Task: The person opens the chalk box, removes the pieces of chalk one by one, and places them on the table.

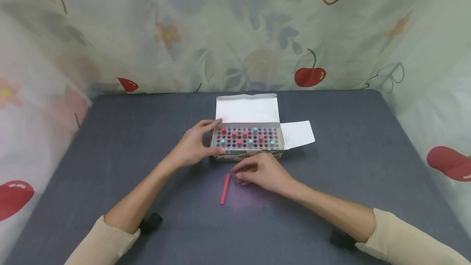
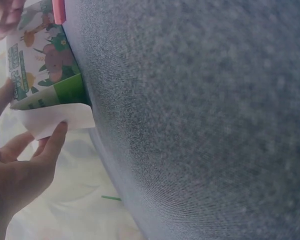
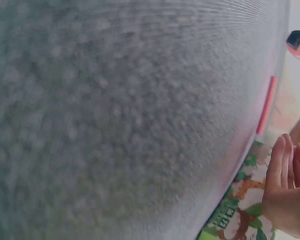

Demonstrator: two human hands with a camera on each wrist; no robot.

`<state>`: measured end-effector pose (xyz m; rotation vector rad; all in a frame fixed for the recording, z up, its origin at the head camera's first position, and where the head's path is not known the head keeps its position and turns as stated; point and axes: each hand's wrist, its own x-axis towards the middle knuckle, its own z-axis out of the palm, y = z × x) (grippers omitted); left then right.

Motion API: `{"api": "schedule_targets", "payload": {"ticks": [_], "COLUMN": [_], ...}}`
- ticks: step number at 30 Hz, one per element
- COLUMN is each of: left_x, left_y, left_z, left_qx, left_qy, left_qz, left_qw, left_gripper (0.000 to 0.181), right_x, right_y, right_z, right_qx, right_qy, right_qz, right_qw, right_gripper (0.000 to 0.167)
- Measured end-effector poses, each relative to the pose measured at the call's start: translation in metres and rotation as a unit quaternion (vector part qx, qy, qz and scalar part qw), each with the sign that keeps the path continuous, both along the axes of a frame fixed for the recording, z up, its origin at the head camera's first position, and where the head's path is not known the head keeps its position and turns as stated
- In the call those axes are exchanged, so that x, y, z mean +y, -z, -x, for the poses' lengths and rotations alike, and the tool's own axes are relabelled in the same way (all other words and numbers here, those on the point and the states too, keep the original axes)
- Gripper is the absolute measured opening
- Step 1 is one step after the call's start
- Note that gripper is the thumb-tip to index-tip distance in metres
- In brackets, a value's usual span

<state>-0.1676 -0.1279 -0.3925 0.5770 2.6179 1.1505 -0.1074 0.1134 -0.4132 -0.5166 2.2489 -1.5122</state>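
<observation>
Box (image 1: 232, 157) stands gripped by the left hand (image 1: 194, 144); the unladen right hand (image 1: 261, 171) hovers, loosely curled, beside a red stick (image 1: 225, 189).

My feed shows one box (image 1: 229, 157). Inside it I count five red sticks (image 1: 245, 134), four blue sticks (image 1: 250, 142); before it, one loose stick (image 1: 225, 189).

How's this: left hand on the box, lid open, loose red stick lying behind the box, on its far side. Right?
Not quite: the loose red stick lies in front of the box, on its near side, as the head view shows. The left hand is on the box and the lid is open, as you say.
</observation>
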Motion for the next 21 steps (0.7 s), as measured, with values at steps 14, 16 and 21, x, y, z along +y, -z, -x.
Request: {"api": "schedule_targets", "payload": {"ticks": [14,16,21], "left_x": [0.001,0.001,0.001], "left_y": [0.000,0.000,-0.002], "left_z": [-0.001,-0.001,-0.002], "left_qx": [-0.009,-0.008,-0.003], "left_qy": [-0.009,-0.010,-0.009], "left_qz": [-0.008,-0.005,0.001], "left_qw": [0.9999,0.9999,1.0000], "left_gripper": [0.087,0.088,0.089], "right_x": [0.027,0.030,0.036], "right_y": [-0.030,-0.033,-0.041], "right_z": [0.011,0.013,0.018], "right_qx": [0.075,0.084,0.105], "right_qy": [0.005,0.013,0.031], "right_qz": [0.007,0.000,-0.023], "right_qw": [0.9972,0.9964,0.9938], "right_gripper": [0.018,0.017,0.015]}}
